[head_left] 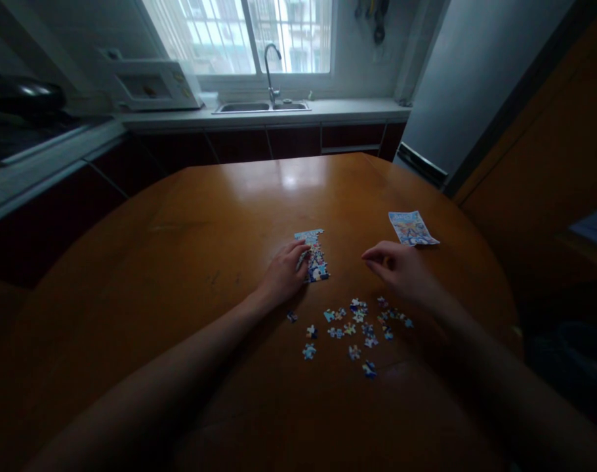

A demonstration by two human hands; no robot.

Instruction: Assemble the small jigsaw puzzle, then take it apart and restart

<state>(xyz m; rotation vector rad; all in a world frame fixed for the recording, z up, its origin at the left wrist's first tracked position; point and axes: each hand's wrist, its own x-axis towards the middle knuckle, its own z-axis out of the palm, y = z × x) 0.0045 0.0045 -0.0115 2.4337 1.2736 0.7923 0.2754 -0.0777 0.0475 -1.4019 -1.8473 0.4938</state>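
A partly joined jigsaw puzzle (318, 270) lies flat on the wooden table, with an uneven right edge. My left hand (285, 272) rests over its left side, fingers apart and touching it, hiding part of the picture. To the right of the puzzle, my right hand (394, 265) hovers above the table with thumb and forefinger pinched together. Whatever may be between those fingertips is too small to make out. Nearer to me, several loose jigsaw pieces (349, 329) are scattered between my forearms. Just below my left wrist lies a single dark piece (292, 316).
A creased picture sheet (412, 228) lies beyond my right hand. The table (205, 216) has a rounded edge. Behind it run a counter with a sink (244, 107), a microwave (151, 85) and a window. A fridge (475, 85) stands at the right, a wok (23, 95) far left.
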